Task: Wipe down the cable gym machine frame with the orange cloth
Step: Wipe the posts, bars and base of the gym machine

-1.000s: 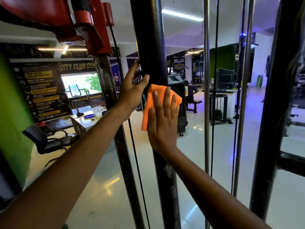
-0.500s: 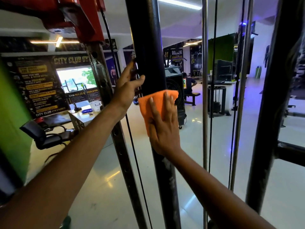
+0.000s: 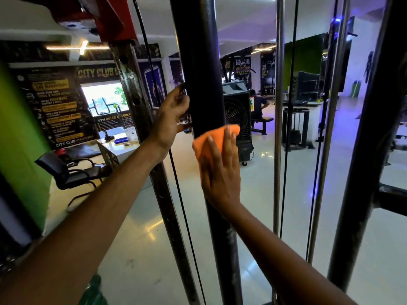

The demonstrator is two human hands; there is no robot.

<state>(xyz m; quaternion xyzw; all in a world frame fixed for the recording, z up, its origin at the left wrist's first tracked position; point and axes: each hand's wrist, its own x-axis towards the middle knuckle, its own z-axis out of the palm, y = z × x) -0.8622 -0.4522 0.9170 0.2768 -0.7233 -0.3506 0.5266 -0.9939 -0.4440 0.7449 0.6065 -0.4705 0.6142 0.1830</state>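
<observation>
**Gym floor seen through a cable machine, two hands on its black post**

Glossy pale floor (image 3: 141, 243) fills the lower part of the view, reflecting ceiling lights. Closest to the camera, two bare forearms reach forward from the bottom edge. The right hand (image 3: 220, 172) lies flat with straight, slightly spread fingers, pressing the orange cloth (image 3: 206, 139) against the front of a thick black post (image 3: 198, 62) of the cable gym machine frame. The cloth shows above and to the left of the fingers, bunched at about the middle of the picture. The left hand (image 3: 170, 118) is higher and to the left, its grip curled around the left edge of the same post; the fingertips are hidden behind the post, beside a small metal fitting (image 3: 184, 122).

Just left of the post, a worn steel upright (image 3: 136, 100) with a row of holes leans across the frame, and a thin black cable (image 3: 176, 190) runs alongside it. A red bracket (image 3: 114, 20) sits at the top left. To the right stand a chrome guide rod (image 3: 278, 128), more black cables and another dark upright (image 3: 370, 128).

Farther back on the left are a black office chair (image 3: 72, 170), a counter (image 3: 114, 148) with small items, and a dark wall poster (image 3: 57, 106) with yellow lettering reading "CITY CLUB". Behind the post stands a large black fan unit (image 3: 239, 119). In the distance a person (image 3: 258, 106) sits on a bench, under purple lighting.
</observation>
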